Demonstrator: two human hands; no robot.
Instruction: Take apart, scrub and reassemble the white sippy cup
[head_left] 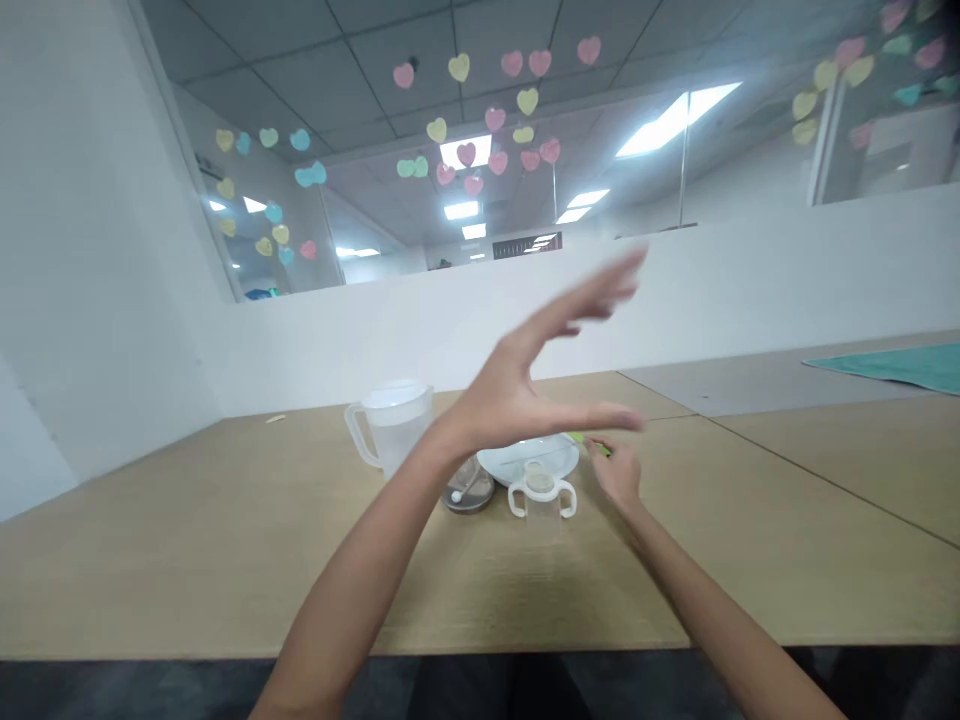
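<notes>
My left hand (555, 365) is raised above the tabletop with thumb and fingers spread wide, holding nothing. My right hand (616, 470) is closed round the green handle of a utensil (604, 448), whose thin part lies over a white bowl (531, 458). In front of the bowl stands a clear cup with two white handles (541, 488). To the left of the cup is a round glass container (469, 492) with a small white-tipped item on it, partly behind my left forearm. A lidded translucent pitcher (397, 418) stands behind that forearm.
The wooden table (187, 560) ends at a near edge in front of me. A white wall with windows and heart-shaped notes rises behind it. A teal cloth (900, 364) lies at the far right, and a small pale item (276, 418) at the back left.
</notes>
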